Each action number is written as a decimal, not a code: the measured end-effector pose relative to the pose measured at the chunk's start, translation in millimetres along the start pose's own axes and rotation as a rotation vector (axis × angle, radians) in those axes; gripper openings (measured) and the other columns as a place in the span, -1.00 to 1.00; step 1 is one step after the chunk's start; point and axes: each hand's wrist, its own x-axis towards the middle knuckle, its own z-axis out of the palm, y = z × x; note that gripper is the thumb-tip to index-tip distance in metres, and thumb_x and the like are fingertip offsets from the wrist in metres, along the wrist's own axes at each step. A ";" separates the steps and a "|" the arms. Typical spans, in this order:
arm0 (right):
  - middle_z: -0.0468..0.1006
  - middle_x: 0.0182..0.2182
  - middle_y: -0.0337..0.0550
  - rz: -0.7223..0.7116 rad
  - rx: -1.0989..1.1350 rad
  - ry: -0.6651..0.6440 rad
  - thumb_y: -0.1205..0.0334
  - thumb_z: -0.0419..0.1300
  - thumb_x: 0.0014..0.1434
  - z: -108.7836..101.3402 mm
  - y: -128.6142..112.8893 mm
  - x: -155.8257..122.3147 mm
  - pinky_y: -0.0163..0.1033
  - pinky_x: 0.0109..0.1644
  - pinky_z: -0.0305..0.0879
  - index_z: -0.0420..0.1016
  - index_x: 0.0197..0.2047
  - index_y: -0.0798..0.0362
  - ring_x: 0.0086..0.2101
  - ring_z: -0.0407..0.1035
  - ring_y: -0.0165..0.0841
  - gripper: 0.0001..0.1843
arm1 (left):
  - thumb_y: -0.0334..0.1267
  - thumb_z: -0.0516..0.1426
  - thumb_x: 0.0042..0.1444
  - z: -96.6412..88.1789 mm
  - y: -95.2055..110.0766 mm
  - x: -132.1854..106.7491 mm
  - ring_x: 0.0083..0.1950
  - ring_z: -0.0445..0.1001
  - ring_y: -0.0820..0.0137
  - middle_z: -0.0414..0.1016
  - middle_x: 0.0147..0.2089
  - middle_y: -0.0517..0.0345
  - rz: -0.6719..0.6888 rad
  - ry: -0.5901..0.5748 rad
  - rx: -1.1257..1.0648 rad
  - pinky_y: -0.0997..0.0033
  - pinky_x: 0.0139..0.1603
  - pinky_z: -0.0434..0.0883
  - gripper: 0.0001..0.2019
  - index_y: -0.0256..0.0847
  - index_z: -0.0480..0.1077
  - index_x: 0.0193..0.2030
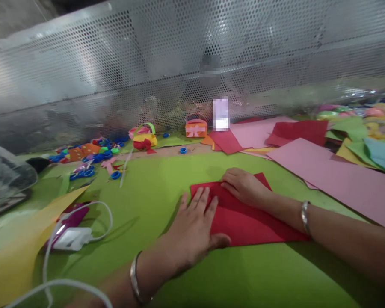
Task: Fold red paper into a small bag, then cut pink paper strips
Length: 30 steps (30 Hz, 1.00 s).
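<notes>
A red craft sheet (247, 222), felt or thick paper, lies on the green tabletop in front of me. My left hand (192, 229) rests flat on its left part, fingers spread and thumb near the lower edge. At the sheet's far edge, my right hand (244, 186) has its fingers curled together on the red material. Part of the sheet is hidden under my hands and right forearm. A corner of it shows just beyond the right hand.
Pink sheets (336, 179) and other coloured sheets lie on the right. Two small craft baskets, one orange (195, 129) and one yellow (145, 140), stand at the back before a perforated metal panel (167, 60). On the left are a white charger (72, 238), a yellow sheet (22, 256) and blue-handled scissors (83, 172).
</notes>
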 end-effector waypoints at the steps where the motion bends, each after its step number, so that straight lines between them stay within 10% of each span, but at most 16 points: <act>1: 0.46 -0.37 -0.26 0.005 -0.017 -0.015 0.24 0.16 0.29 -1.5 -0.8 1.1 -0.21 -0.22 0.37 0.42 -0.31 0.13 -0.34 0.39 -0.41 -0.84 | 0.16 -0.10 0.26 5.7 -2.2 -1.6 0.46 -0.24 0.00 -0.27 0.45 -0.24 0.011 -0.002 0.026 -0.32 0.34 -0.14 -0.27 -0.28 -0.09 0.42; 7: 0.48 -0.26 0.04 -0.005 -0.159 -0.060 0.51 0.00 0.25 -26.5 -29.7 9.0 -0.05 -0.10 0.22 0.45 -0.25 0.15 -0.21 0.31 -0.20 -0.78 | 0.26 -0.19 0.24 11.9 -3.2 -3.9 0.46 -0.25 -0.05 -0.26 0.45 -0.28 -0.019 -0.046 0.090 -0.37 0.33 -0.22 -0.21 -0.28 -0.14 0.43; 14: 0.48 -0.32 -0.08 0.011 -0.216 -0.115 0.38 0.13 0.13 -34.9 -83.9 -27.8 -0.13 -0.18 0.25 0.41 -0.28 0.09 -0.34 0.28 -0.28 -0.93 | 0.16 -0.18 0.29 7.8 -2.5 -1.7 0.46 -0.25 0.01 -0.28 0.47 -0.20 -0.013 -0.054 0.103 -0.36 0.33 -0.18 -0.30 -0.21 -0.17 0.43; 25: 0.38 -0.45 0.05 0.172 -0.427 -0.044 0.21 -0.04 0.29 -83.4 -1.2 -137.0 0.00 -0.34 0.14 0.28 -0.42 0.01 -0.42 0.24 -0.13 -0.75 | 0.17 -0.19 0.29 10.8 -9.3 -5.7 0.46 -0.24 -0.03 -0.29 0.46 -0.15 0.023 -0.031 0.067 -0.44 0.29 -0.17 -0.32 -0.14 -0.20 0.42; 30: 0.44 -0.39 0.03 0.193 -0.452 0.025 0.20 -0.02 0.28 -89.5 -4.8 -156.9 -0.04 -0.37 0.21 0.34 -0.34 0.00 -0.39 0.33 -0.12 -0.81 | 0.17 -0.20 0.29 12.6 -11.8 -7.9 0.46 -0.21 -0.04 -0.28 0.46 -0.15 0.036 0.003 0.078 -0.45 0.29 -0.16 -0.33 -0.12 -0.21 0.42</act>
